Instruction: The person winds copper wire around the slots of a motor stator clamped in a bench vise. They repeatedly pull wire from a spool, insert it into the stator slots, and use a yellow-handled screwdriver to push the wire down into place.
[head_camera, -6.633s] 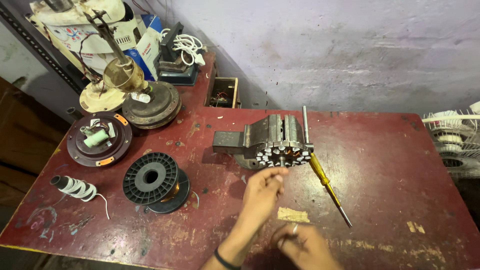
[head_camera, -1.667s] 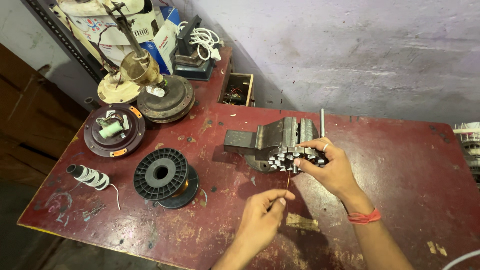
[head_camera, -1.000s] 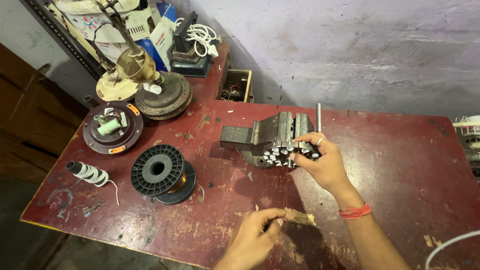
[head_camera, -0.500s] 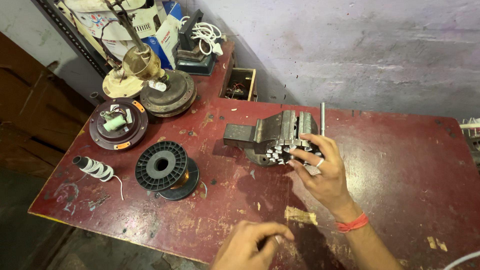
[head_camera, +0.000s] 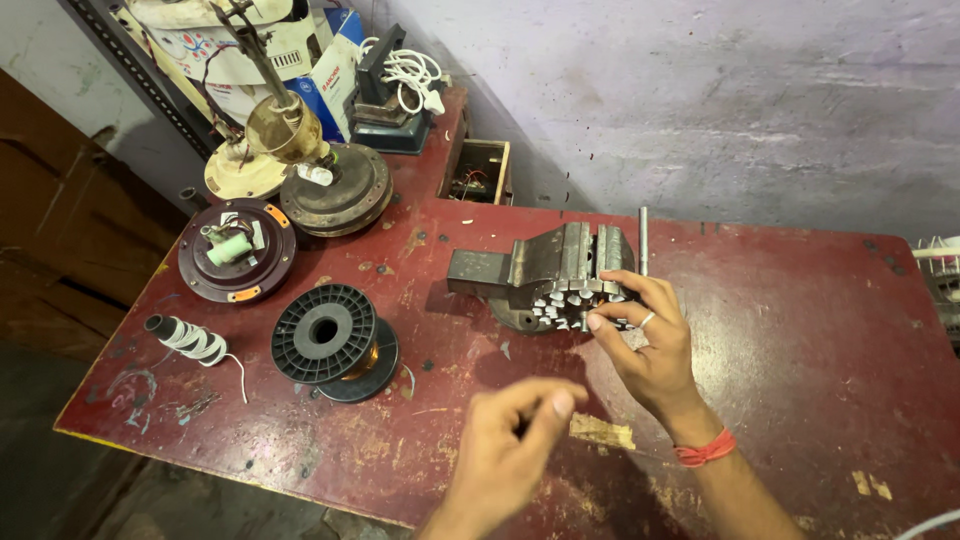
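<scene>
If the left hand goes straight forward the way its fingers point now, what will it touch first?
Probably the right hand, which rests on the toothed metal core clamped in the vise. The left hand points that way, though depth is unclear.
</scene>
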